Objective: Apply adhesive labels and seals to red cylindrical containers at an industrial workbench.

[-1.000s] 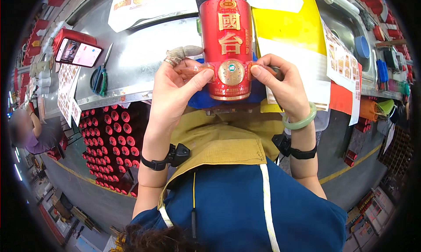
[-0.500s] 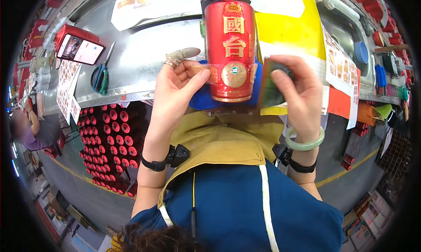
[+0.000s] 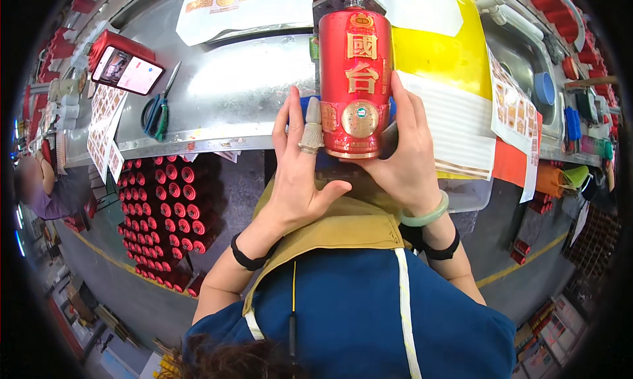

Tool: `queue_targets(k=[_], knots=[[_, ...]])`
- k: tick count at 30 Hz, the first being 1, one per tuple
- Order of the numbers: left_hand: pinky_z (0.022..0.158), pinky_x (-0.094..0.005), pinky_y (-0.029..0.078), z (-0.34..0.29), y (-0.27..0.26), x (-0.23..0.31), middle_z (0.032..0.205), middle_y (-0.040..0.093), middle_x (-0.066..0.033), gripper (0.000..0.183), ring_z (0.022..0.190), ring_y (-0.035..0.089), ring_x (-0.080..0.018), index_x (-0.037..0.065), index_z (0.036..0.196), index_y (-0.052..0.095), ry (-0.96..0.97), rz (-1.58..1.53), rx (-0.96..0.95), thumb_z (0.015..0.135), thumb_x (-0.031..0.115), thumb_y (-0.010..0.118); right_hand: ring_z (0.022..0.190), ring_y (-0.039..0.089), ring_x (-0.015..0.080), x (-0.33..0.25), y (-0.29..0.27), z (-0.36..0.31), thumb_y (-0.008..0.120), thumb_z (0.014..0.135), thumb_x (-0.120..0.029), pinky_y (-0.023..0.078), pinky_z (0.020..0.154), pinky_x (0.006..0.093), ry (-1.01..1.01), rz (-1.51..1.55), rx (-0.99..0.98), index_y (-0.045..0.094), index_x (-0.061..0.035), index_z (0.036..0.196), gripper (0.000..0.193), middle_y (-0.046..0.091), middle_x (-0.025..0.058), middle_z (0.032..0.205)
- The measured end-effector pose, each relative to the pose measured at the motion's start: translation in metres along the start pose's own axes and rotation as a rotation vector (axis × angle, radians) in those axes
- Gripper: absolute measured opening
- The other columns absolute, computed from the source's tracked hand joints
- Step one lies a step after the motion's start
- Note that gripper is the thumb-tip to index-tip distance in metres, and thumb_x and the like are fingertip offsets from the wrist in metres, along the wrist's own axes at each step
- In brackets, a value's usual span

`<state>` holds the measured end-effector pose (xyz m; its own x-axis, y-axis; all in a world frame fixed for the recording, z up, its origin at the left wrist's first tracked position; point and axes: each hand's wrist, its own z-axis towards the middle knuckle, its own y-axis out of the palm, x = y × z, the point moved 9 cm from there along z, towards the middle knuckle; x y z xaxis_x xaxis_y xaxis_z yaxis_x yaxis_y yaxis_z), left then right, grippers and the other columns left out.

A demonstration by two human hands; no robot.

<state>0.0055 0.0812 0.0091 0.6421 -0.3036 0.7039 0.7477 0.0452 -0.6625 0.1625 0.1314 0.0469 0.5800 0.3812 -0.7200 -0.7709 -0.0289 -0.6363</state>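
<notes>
- The metal table (image 3: 217, 109) is the biggest thing here. It is long, shiny and grey, and it sits right in front of the person so things are easy to reach.
- A crate of red bottles (image 3: 168, 207) stands on the floor under the table's left side. The caps point up in neat rows, maybe so one can be picked out fast.
- A yellow sheet (image 3: 435, 56) and white papers lie flat on the table behind the hands.
- The red bottle (image 3: 355, 82) is tall and round, with gold marks and a round gold badge low on its front. It stands upright at the near edge of the table, between both hands, with the front turned to the person, likely so they can look at it.
- The right hand (image 3: 409, 155) wraps around the bottle's right side. Its fingers are curled and pressed on it, so it holds the bottle steady.
- The left hand (image 3: 297, 174) is open and flat, fingers straight up, touching the bottle's left side. One finger wears a grey cover (image 3: 311, 125).
- Blue scissors (image 3: 157, 112) lie on the table, well apart to the left.
- A phone in a red case (image 3: 125, 62) lies past the scissors.
</notes>
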Motion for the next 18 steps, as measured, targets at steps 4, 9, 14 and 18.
queue_targets(k=[4, 9, 14, 18], knots=[[0.121, -0.0585, 0.017, 0.002, 0.001, 0.006, 0.168, 0.005, -0.034, 0.104, 0.153, 0.011, -0.0512, 0.002, 0.16, 0.031, 0.024, 0.089, 0.01, 0.09, 0.076, 0.054, 0.118, 0.062, 0.0346, 0.006, -0.003, 0.002, 0.098, 0.061, -0.021, 0.051, 0.099, 0.0409, 0.01, 0.212, 0.002, 0.042, 0.0072, 0.15, 0.109, 0.058, 0.0212, 0.128], [0.119, -0.0595, 0.025, 0.011, -0.003, 0.026, 0.165, 0.014, -0.0339, 0.094, 0.15, 0.018, -0.0527, 0.003, 0.147, 0.051, 0.09, 0.227, 0.002, 0.071, 0.039, 0.091, 0.114, 0.064, 0.0328, 0.006, -0.009, 0.006, 0.099, 0.059, -0.027, 0.05, 0.1, 0.0402, 0.032, 0.389, -0.022, 0.041, 0.007, 0.151, 0.114, 0.064, 0.0206, 0.123], [0.116, -0.0546, 0.033, 0.025, -0.021, 0.018, 0.16, 0.029, -0.0305, 0.106, 0.144, 0.033, -0.0476, -0.003, 0.152, 0.038, 0.012, -0.007, 0.198, 0.067, 0.026, 0.094, 0.117, 0.061, 0.0361, 0.003, -0.014, 0.007, 0.097, 0.063, -0.032, 0.047, 0.103, 0.0423, -0.002, 0.218, -0.047, 0.043, 0.0059, 0.151, 0.11, 0.06, 0.0225, 0.129], [0.114, -0.0517, 0.036, 0.038, -0.023, 0.026, 0.152, 0.043, -0.0259, 0.108, 0.137, 0.045, -0.043, -0.003, 0.153, 0.035, 0.093, -0.057, 0.209, 0.068, 0.025, 0.095, 0.116, 0.055, 0.0352, 0.008, -0.04, 0.015, 0.072, 0.09, -0.012, 0.044, 0.102, 0.0445, 0.087, 0.184, -0.107, 0.045, 0.0013, 0.143, 0.061, 0.057, 0.0201, 0.125]])
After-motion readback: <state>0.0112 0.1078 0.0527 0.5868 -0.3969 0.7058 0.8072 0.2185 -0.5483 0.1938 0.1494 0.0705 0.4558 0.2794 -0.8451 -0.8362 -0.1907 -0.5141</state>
